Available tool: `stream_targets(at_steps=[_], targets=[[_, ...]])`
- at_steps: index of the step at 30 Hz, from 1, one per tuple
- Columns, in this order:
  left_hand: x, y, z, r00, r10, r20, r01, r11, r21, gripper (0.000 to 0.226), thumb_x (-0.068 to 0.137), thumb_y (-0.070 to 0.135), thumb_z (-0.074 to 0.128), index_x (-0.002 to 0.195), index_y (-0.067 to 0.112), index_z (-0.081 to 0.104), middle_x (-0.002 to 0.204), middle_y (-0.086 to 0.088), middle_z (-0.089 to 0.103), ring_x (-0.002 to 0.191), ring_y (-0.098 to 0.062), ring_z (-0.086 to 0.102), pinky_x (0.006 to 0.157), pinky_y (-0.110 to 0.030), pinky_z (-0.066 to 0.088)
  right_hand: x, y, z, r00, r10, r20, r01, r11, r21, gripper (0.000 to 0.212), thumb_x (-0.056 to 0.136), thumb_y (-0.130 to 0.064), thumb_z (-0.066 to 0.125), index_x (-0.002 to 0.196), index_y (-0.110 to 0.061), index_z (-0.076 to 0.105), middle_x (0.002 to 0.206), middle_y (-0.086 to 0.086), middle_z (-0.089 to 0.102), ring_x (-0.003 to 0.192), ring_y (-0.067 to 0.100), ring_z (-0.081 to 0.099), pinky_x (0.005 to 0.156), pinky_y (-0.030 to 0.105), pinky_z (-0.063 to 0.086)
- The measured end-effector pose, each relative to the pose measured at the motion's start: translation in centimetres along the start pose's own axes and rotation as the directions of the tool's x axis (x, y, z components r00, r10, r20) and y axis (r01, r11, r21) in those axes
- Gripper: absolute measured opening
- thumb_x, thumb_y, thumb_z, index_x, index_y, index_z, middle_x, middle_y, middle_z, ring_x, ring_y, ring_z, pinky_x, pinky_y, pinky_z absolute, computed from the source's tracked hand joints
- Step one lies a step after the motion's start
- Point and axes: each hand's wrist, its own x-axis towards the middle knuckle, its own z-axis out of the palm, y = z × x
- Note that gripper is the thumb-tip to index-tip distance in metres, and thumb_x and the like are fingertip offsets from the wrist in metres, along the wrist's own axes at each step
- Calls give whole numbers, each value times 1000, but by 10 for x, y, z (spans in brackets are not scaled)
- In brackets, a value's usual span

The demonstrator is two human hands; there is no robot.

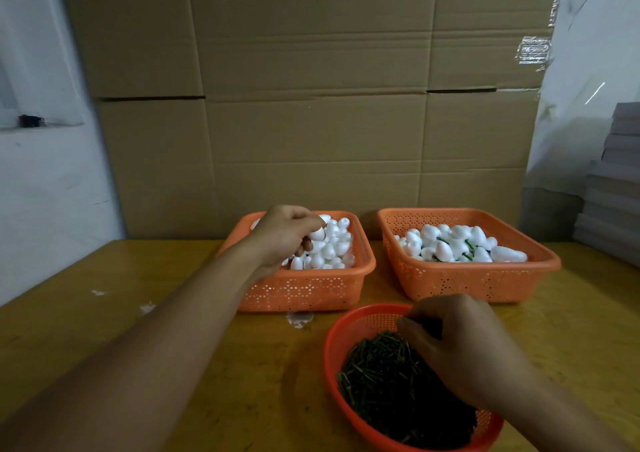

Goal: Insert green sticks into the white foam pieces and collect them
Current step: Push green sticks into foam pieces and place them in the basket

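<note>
My left hand (284,235) reaches into the left orange basket (304,290) and pinches a white foam piece (317,234) from the heap of plain foam pieces (334,249). My right hand (460,344) is curled over the pile of green sticks (384,382) in the round orange-red bowl (337,340); its fingertips dip into the sticks, and I cannot tell whether they hold one. The right orange basket (464,278) holds foam pieces with green sticks in them (460,243).
Everything stands on a yellow wooden table (104,313). A wall of cardboard boxes (311,105) rises right behind the baskets. Grey stacked sheets (616,188) sit at the far right. White foam crumbs (299,318) lie in front of the left basket.
</note>
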Motion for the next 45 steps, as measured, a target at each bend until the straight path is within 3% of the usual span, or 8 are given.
stream_targets(at_steps=[4, 11, 15, 20, 25, 30, 36, 45], targets=[[-29, -9, 8, 996, 86, 18, -85, 996, -41, 36, 103, 26, 54, 75, 7, 68, 71, -7, 63, 56, -10, 52, 50, -21, 41, -1, -1, 1, 1000, -11, 4, 11, 1000, -18, 17, 91, -39, 68, 80, -29, 75, 57, -11, 63, 51, 3, 54, 49, 19, 38], [-88, -13, 28, 999, 43, 27, -37, 983, -178, 69, 78, 61, 64, 89, -7, 64, 67, -10, 47, 59, -15, 45, 54, -23, 43, 0, -2, 3, 999, -21, 41, 22, 1000, -13, 18, 93, -39, 66, 85, -27, 77, 58, -10, 64, 51, 1, 55, 48, 18, 37], [-114, -8, 43, 992, 100, 71, -86, 981, -173, 43, 82, 59, 58, 79, 17, 70, 59, -1, 48, 56, -10, 44, 50, -17, 38, -1, -2, 4, 998, -25, 53, 26, 999, -22, 18, 93, -39, 66, 86, -26, 77, 59, -11, 63, 51, -1, 55, 48, 16, 35], [-124, -2, 50, 979, 162, 125, -122, 952, -282, 48, 86, 50, 56, 98, 4, 65, 51, 6, 38, 44, -9, 34, 42, -18, 31, -1, -4, 1, 994, -47, 102, 54, 996, -67, 20, 94, -42, 64, 88, -28, 76, 71, -9, 70, 61, 6, 62, 61, 30, 53], [-130, -5, 51, 953, 173, 247, -95, 950, -299, 18, 92, 32, 67, 108, 24, 71, 80, -9, 70, 62, -18, 59, 50, -24, 45, -4, -10, 1, 961, -74, 265, 125, 976, -179, 37, 95, -54, 55, 86, -20, 69, 75, 0, 67, 68, 14, 61, 70, 41, 52], [-132, -6, 52, 956, 173, 237, -85, 936, -342, 18, 91, 26, 63, 106, 22, 72, 93, -14, 71, 69, -19, 60, 58, -27, 49, -10, -15, 1, 930, 11, 368, 111, 945, -308, 58, 76, -82, 54, 95, -29, 68, 85, -6, 68, 76, 8, 64, 73, 36, 57], [-131, -6, 51, 954, 184, 238, -105, 946, -307, 36, 98, 2, 59, 131, 16, 56, 107, -12, 72, 81, -19, 65, 70, -28, 53, -10, -16, 3, 910, 5, 414, 172, 905, -389, 42, 82, -65, 61, 107, -31, 67, 96, -11, 68, 91, 11, 64, 78, 34, 55], [-131, -7, 53, 953, 209, 217, -137, 942, -306, 19, 100, -5, 51, 115, 5, 57, 124, -4, 68, 114, -21, 68, 88, -34, 57, -10, -14, 8, 911, -31, 412, 215, 887, -408, 29, 90, -48, 55, 116, -38, 63, 109, -12, 66, 104, 14, 62, 80, 28, 47]])
